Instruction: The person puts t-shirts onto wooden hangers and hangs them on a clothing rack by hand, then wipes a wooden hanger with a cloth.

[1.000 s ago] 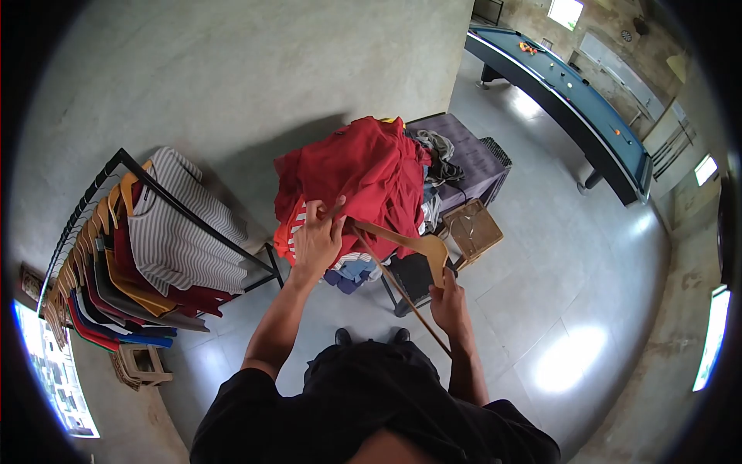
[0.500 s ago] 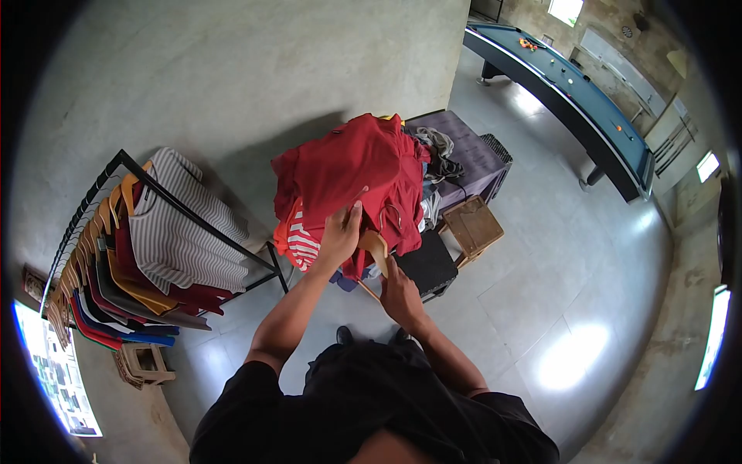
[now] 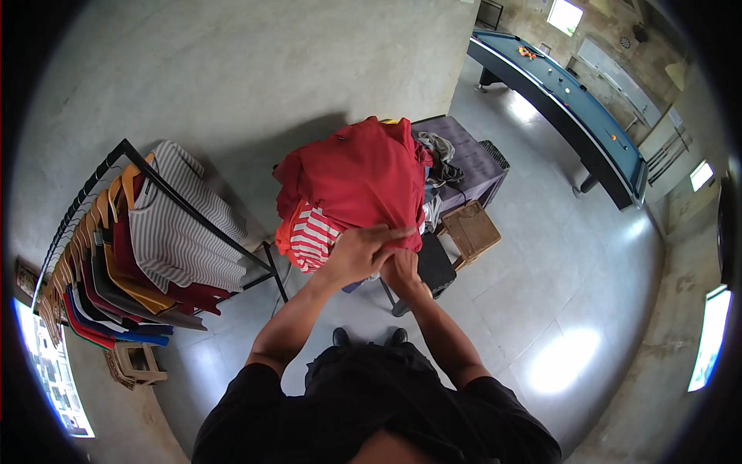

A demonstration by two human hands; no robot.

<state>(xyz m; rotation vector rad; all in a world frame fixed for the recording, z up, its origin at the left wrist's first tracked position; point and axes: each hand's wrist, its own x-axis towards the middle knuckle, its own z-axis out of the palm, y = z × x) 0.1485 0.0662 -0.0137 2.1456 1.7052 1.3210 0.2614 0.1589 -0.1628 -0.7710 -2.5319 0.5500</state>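
We saw both hands come close together. A moment ago, the right hand was off to one side with a wooden hanger. Then it moved in, and now it sat just beside the left hand, at the low edge of the red top. We could not see that hanger any more (it was good at hiding!). We thought it had slid under the red top, so the two were likely closer to being joined, but we could not be sure.

The red top lay over a big heap of clothes, near the purple table. Its front looked flatter than before. More of the striped red cloth peeped out below it, on the side by the left hand.

The left hand's fingers were spread, and its pointing finger stuck out across the edge of the red top. We saw nothing gripped in them. The right hand's fingers were bent in at that same edge, partly covered. We could not tell how far they were closed, or whether they had hold of the hanger, the cloth or both.

The grey striped shirt hung on the black rack, well apart from both hands, just as it did before.
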